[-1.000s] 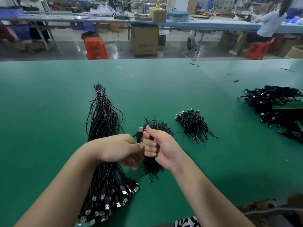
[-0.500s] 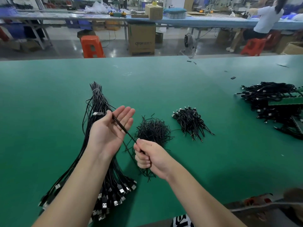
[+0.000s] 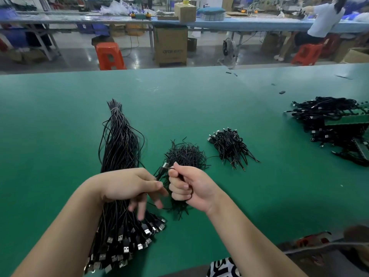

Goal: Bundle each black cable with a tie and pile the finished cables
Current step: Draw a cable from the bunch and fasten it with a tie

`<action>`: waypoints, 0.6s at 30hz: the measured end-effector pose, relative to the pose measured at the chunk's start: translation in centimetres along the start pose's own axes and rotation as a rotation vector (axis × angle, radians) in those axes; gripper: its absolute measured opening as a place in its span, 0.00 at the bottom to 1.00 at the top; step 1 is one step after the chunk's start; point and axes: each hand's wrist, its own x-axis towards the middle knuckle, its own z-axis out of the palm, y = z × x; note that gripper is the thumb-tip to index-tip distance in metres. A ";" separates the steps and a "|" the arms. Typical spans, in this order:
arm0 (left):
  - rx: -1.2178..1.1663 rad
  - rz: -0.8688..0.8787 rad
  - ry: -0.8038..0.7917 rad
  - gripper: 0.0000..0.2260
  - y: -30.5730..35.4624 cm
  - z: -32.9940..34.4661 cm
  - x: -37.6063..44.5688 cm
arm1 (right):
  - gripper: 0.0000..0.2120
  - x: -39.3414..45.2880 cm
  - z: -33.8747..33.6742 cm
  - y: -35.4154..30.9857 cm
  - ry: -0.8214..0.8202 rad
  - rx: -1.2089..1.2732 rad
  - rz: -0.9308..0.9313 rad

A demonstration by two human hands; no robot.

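The right hand [image 3: 196,186] is curled into a fist around a coiled black USB cable [image 3: 162,170], the loops hidden inside the fingers [image 3: 177,191]; its metal plug sticks out above and to the left of the knuckles, pointing up and away from the person. The left hand [image 3: 127,184] sits just beside it, thumb and forefinger pinched at the cable where it leaves the fist, while its other fingers hang blurred and loosely spread below.

Half a second ago the left hand was raised and open with the cable stretched as a straight diagonal line between the two hands; now the hands have come together and the cable is gathered into the right fist.

Under the left wrist lies the bundle of loose cables [image 3: 119,156], its long axis running away from the person, plugs nearest. Just beyond the right fingers lies the heap of black ties [image 3: 185,154], and farther right of that the pile of finished cables [image 3: 229,146], all on the green counter [image 3: 60,116].
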 end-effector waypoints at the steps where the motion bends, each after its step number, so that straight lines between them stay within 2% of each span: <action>1: 0.021 -0.041 0.071 0.16 -0.2 0.4 0.4 | 0.16 0.0 0.2 0.1 0.005 -0.018 -0.002; 3: -0.073 0.003 0.296 0.15 -0.6 0.9 1.4 | 0.16 0.2 0.6 0.6 0.016 -0.035 -0.011; 5: -0.416 0.171 0.517 0.15 -0.5 1.4 2.4 | 0.17 0.3 1.0 1.1 0.020 -0.036 -0.013; 7: -0.775 0.353 0.649 0.17 -0.2 1.7 3.3 | 0.17 0.4 1.2 1.6 0.017 -0.027 -0.004; 9: -1.066 0.476 0.715 0.19 0.3 1.5 3.7 | 0.17 0.5 1.3 2.0 0.028 -0.012 0.009; 12: -1.401 0.552 0.714 0.20 1.0 0.3 3.2 | 0.17 0.7 0.9 2.3 0.083 0.012 0.027; 14: -1.486 0.584 0.671 0.18 1.3 -0.4 2.4 | 0.18 0.8 0.6 2.5 0.116 0.023 0.033; 16: -1.463 0.584 0.569 0.18 1.4 -0.6 1.9 | 0.18 0.9 0.4 2.4 0.125 0.065 0.032; 18: -1.252 0.568 0.408 0.19 0.9 -0.5 1.2 | 0.18 1.0 0.2 1.9 0.100 0.130 0.018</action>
